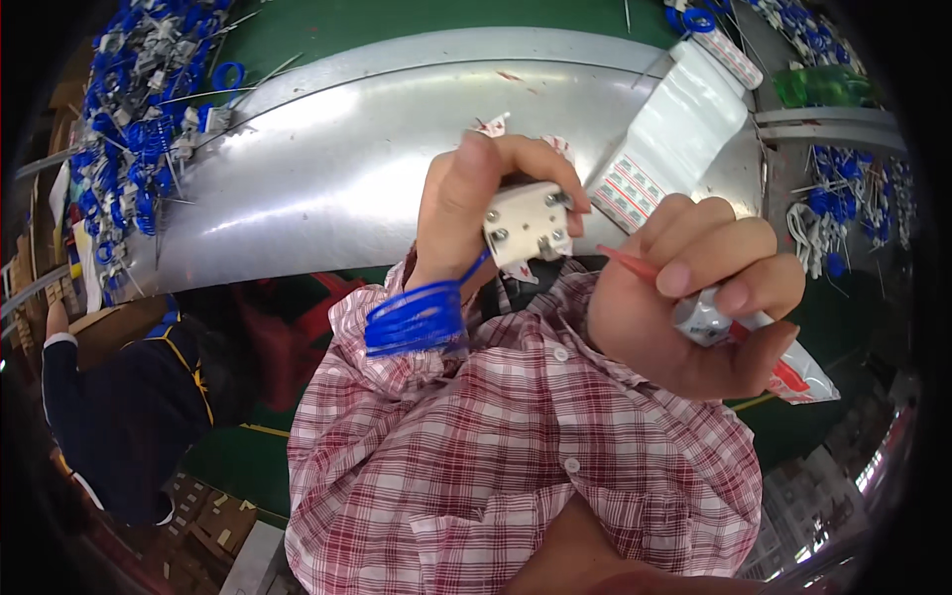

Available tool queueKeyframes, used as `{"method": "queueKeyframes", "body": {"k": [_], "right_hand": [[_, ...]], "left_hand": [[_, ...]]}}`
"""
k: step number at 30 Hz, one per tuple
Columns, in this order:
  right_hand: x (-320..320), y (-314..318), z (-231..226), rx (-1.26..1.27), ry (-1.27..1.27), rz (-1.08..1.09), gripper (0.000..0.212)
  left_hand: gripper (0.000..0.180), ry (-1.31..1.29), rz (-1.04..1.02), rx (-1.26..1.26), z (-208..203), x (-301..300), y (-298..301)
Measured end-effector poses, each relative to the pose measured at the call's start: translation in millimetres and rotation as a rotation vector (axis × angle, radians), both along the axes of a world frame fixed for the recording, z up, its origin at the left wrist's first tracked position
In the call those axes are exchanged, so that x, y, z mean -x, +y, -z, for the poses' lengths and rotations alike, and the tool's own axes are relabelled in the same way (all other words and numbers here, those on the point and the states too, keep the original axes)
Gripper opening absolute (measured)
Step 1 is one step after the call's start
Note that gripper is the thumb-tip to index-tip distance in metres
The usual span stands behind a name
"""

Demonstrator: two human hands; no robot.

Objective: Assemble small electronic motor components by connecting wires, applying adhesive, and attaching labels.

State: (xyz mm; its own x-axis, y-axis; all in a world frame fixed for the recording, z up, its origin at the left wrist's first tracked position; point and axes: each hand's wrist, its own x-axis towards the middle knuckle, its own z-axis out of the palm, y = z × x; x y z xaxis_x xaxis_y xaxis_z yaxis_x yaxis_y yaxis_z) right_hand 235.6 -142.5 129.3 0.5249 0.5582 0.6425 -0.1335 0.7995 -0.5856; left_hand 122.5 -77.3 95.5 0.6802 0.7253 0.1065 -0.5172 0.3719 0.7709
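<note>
In my left hand [461, 193] is a white block [526, 226] with metal screw terminals on the face turned toward me. Thumb and fingers wrap round its sides. A bundle of thin blue coiled tubing [416, 319] hangs from the block beside my left wrist. My right hand [699, 297] is closed round a white-and-red squeeze tube [793, 375]. Its red pointed nozzle [630, 264] sticks out toward the block, apart from it. The fingers cover the middle of the tube. Scraps of white-and-red printed paper [493, 126] show behind my left hand.
Beyond my hands lies a shiny metal worktop [337, 169]. A sheet of red-edged labels [635, 188] with white backing rests at its right. Heaps of blue coils with small parts [149, 129] crowd the far left and right [843, 183]. Another person [149, 407] is at the left.
</note>
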Motion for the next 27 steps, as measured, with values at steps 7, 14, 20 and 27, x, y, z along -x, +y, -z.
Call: {"method": "queueKeyframes", "body": {"k": [7,14,20,27], "right_hand": [[5.3,-8.5,5.6,-0.045,-0.03,0.0,0.034],[7.3,-11.3,9.8,-0.092,-0.041,0.032,0.034],[10.5,-8.8,13.2,-0.075,-0.055,0.039,0.035],[5.3,-8.7,10.4,-0.026,-0.148,-0.009,0.034]], "left_hand": [[0.069,0.069,0.021,0.016,-3.4,-10.5,-15.9],[0.073,0.138,0.007,0.082,-12.0,-16.2,-20.5],[0.072,0.107,0.012,0.088,-8.7,-15.3,-19.4],[0.071,0.113,0.011,0.062,-9.4,-15.0,-17.3]]}}
